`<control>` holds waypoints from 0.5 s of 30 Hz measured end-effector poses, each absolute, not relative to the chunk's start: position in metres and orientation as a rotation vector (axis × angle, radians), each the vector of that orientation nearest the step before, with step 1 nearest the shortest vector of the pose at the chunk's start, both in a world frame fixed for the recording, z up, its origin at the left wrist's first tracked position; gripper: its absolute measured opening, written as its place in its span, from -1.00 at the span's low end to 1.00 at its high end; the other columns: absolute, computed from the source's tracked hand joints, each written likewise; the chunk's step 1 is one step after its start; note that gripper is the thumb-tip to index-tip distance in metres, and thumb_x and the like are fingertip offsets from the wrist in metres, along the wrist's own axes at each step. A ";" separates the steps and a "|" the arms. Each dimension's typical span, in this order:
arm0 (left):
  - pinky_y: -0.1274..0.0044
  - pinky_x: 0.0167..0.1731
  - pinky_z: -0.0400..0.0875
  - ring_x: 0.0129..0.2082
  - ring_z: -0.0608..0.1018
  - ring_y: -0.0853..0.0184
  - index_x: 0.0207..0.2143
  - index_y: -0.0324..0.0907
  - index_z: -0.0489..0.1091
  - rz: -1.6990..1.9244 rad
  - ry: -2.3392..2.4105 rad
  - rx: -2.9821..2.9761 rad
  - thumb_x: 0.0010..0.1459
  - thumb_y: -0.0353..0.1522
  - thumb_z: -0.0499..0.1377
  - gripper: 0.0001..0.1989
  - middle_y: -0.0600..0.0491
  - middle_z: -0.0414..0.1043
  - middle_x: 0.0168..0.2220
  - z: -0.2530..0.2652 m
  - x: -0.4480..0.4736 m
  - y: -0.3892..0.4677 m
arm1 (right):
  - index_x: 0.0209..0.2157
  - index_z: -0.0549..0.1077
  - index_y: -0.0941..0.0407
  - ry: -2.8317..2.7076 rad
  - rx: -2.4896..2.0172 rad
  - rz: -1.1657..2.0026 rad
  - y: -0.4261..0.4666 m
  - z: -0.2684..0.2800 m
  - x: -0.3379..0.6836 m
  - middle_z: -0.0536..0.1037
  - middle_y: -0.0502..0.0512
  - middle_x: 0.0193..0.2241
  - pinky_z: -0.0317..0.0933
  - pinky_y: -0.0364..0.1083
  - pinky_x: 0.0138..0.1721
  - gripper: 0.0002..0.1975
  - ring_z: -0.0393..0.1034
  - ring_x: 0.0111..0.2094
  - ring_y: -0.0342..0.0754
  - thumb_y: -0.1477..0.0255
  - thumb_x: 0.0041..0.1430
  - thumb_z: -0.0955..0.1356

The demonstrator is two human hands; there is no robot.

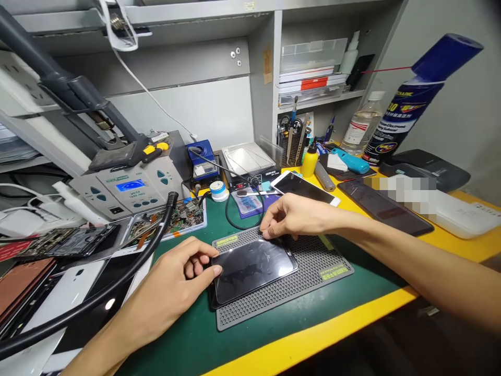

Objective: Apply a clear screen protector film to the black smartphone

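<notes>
A glossy black phone screen [250, 271] lies on a grey honeycomb mat [332, 261], with whitish marks and a light reflection on its glass. A dark edge shows beneath it at the left, slightly out of line with the glass. My left hand [176, 282] grips the screen's left edge between thumb and fingertips. At the far edge, my right hand [287, 219] is closed, its thumb and fingers pinched together against the screen. The exact hold of the right fingertips is partly hidden.
A black hose [156, 235] curves across the left side, over phone parts and a circuit-board tray [195, 222]. Behind stand a soldering station [129, 188], a white phone [305, 187] and a yellow bottle [309, 162]. A blue spray can [407, 115] rises at the right.
</notes>
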State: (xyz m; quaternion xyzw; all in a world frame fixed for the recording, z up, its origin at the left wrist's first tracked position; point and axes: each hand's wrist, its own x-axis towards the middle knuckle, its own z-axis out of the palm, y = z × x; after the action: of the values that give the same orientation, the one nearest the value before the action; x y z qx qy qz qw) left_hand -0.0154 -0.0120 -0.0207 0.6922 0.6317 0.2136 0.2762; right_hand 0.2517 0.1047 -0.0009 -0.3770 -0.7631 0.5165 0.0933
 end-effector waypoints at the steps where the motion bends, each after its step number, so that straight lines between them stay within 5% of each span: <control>1: 0.53 -0.40 0.36 -0.40 0.47 0.33 -0.19 -0.11 0.47 0.576 1.699 1.857 0.18 -0.06 0.21 -0.67 0.08 0.42 -0.39 -0.021 -0.016 -0.012 | -0.30 0.62 0.18 -2.231 -1.117 1.555 0.107 -0.001 0.253 0.61 0.08 -0.35 0.22 -0.23 -0.59 -0.80 0.38 -0.43 -0.12 0.41 0.01 0.42; 15: 0.54 -0.37 0.38 -0.39 0.46 0.34 -0.18 -0.11 0.45 0.518 1.713 1.854 0.17 0.00 0.20 -0.61 0.07 0.41 -0.37 -0.024 -0.020 -0.009 | -0.47 0.52 0.15 -2.173 -1.279 1.406 0.124 0.007 0.267 0.46 0.06 -0.52 0.25 -0.23 -0.63 -0.96 0.34 -0.50 -0.13 0.49 -0.01 0.39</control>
State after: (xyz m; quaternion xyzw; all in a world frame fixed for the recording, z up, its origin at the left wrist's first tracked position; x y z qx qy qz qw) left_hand -0.0203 -0.0091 -0.0237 0.6910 0.6385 0.1931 0.2785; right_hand 0.2666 0.1238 0.0075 -0.4394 -0.7466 0.4832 0.1268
